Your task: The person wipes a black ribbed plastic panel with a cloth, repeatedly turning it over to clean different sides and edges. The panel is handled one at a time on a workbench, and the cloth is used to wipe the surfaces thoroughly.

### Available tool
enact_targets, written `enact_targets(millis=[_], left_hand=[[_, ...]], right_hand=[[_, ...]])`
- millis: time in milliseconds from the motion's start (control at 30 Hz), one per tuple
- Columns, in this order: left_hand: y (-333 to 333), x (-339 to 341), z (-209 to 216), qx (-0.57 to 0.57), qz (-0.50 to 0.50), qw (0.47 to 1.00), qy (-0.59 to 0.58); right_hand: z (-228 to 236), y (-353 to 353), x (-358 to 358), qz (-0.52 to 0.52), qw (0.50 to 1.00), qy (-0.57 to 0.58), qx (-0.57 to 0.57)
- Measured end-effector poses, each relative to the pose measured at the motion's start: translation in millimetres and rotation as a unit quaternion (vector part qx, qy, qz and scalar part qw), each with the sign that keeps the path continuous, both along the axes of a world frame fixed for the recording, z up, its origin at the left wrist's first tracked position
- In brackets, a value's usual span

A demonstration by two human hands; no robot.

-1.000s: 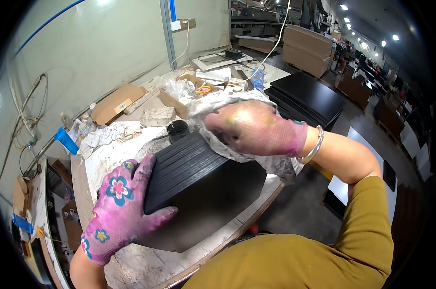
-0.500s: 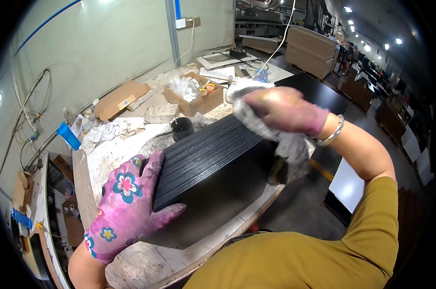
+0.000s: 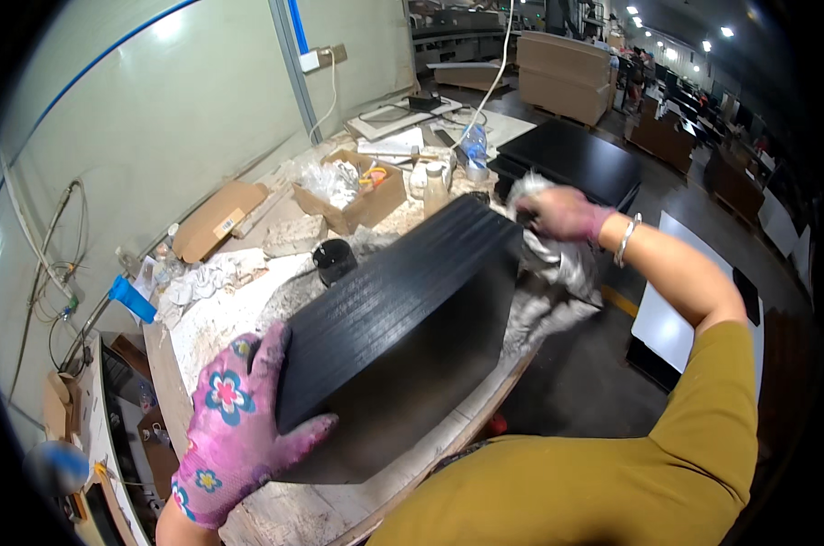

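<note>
A stack of black panels (image 3: 398, 296) stands across the workbench, its ridged row of long edges facing up and a smooth dark face toward me. My left hand (image 3: 237, 414), in a pink flowered glove, grips the stack's left end, thumb on the near face and fingers at the end. At the right end, my right hand (image 3: 565, 215) is closed on a crumpled grey rag (image 3: 553, 278), which hangs down beside the corner; its fingertips are partly hidden by the cloth. Just behind the panels sits a small black cup (image 3: 335, 262).
A cardboard box (image 3: 376, 200) with plastic bags, clear bottles (image 3: 474, 150) and a blue cup (image 3: 132, 298) crowd the back of the workbench (image 3: 221, 350). More black panels (image 3: 571, 159) lie at the far right. A white panel (image 3: 671, 305) stands below my right arm.
My right hand and the rag have moved from above the panels' top edges down to their right end. The left hand keeps its hold; the stack appears slightly more tilted.
</note>
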State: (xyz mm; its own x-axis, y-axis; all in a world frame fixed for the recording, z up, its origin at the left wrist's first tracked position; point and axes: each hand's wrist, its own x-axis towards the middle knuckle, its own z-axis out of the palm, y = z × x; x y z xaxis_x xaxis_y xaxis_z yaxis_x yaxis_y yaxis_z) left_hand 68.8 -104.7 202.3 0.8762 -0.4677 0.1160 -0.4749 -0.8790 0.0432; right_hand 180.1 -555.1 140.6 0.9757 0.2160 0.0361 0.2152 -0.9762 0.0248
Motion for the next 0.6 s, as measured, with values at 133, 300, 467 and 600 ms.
enact_targets(millis=[133,300,467,600], left_hand=[[-8.8,-6.4,6.2,-0.006,0.048,0.998,0.030],[-18.0,-5.5,11.7,0.002,0.058,0.997,0.044],[-17.7,-18.8,11.7,0.012,0.065,0.997,0.025],[-24.6,-19.3,10.9,0.010,0.076,0.996,0.037]], right_hand=[[-19.0,-25.6,38.8,-0.128,0.928,-0.034,0.348],[-44.3,12.0,77.9,0.033,0.899,0.069,0.431],[-76.8,20.4,64.9,0.104,0.951,0.287,-0.053],[-89.3,-8.8,109.2,0.161,0.967,0.067,0.183]])
